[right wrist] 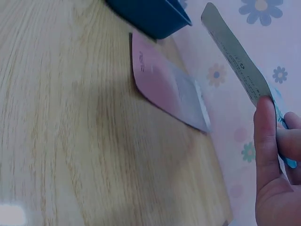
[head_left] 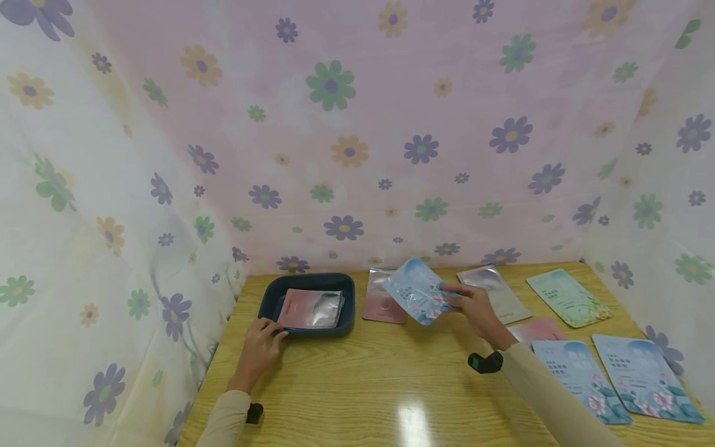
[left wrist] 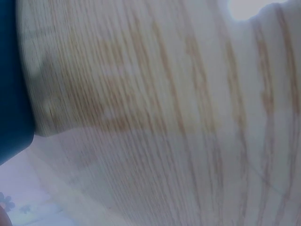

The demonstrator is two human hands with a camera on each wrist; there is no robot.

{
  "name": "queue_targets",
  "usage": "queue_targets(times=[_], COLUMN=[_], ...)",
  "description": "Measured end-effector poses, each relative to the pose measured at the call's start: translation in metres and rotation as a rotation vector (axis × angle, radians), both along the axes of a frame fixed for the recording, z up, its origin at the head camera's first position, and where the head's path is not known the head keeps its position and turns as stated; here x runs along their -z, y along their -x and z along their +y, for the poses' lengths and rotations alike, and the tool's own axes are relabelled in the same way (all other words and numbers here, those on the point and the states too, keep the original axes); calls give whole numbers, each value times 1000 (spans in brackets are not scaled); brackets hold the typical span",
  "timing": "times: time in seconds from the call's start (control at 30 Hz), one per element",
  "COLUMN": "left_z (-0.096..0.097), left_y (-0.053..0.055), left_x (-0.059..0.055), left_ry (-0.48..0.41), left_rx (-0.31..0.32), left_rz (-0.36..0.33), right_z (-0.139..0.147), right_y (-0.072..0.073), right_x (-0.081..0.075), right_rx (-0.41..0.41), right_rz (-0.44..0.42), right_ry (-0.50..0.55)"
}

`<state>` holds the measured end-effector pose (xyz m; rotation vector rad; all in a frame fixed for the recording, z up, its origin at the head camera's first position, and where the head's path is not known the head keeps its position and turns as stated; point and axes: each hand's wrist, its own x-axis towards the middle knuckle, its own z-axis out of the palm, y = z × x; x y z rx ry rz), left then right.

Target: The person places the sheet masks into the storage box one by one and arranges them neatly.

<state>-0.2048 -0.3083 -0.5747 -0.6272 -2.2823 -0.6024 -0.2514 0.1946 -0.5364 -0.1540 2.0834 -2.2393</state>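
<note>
In the head view my right hand (head_left: 477, 310) pinches a blue sheet mask packet (head_left: 419, 290) by its right side, raised above the table. Its printed back (right wrist: 240, 61) and edge show in the right wrist view, between thumb and fingers. My left hand (head_left: 261, 347) grips the rim of a dark blue plastic bin (head_left: 347, 320) at its near left corner. Pink-and-silver packets (head_left: 304, 308) lie inside that bin. Another pink packet (head_left: 382, 304) lies on the table, partly behind the raised blue one. The left wrist view shows mostly tabletop, with the bin's wall (left wrist: 14, 84) at its left.
To the right lie a silver-beige packet (head_left: 497, 288), a green packet (head_left: 566, 297), a pink packet (head_left: 539, 330) partly covered, and two blue packets (head_left: 583, 379) (head_left: 648, 379). Flowered cloth (head_left: 346, 155) hangs behind and beside the wooden table (head_left: 380, 385).
</note>
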Motion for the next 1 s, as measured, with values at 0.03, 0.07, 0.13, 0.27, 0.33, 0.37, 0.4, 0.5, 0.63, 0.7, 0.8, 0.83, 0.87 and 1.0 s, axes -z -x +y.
queue_targets(times=[0.03,0.07,0.13,0.27,0.33,0.37,0.4,0.5,0.63,0.7,0.8,0.83,0.87,1.0], left_z=[0,-1,-1,-3,-3,-3,-2,-1,1,1,1,1,1,0], left_y=[0,-1,-2,-2,-2,-2,-2,-1,1,1,1,1,1,0], left_x=[0,0,-1,-2,-2,-3,-2,-3,-2,-2,-2,-3,-3,-3], left_ry=[-2,-1,2,9,6,5,2,-7,-9,-5,4,8,8,6], left_rx=[1,0,0,-5,-1,3,6,22,33,35,32,30,27,15], left_rz=[0,3,5,-14,-14,-7,-3,25,44,47,41,37,32,21], right_z=[-2,-5,-9,-17,-22,-25,-27,-33,-41,-45,-53,-56,-58,-70], right_y=[0,-1,0,3,5,6,7,8,9,11,13,14,15,19], right_x=[-2,-5,-8,-13,-16,-17,-18,-22,-25,-25,-26,-27,-27,-29], right_rx=[-3,-7,-19,-30,-38,-42,-42,-50,-72,-85,-98,-100,-99,-114], right_rz=[-5,-10,-11,-23,-28,-30,-35,-34,-31,-35,-43,-48,-46,-41], right_ry=[5,6,3,-10,-16,-14,-12,-11,-19,-16,-4,8,17,49])
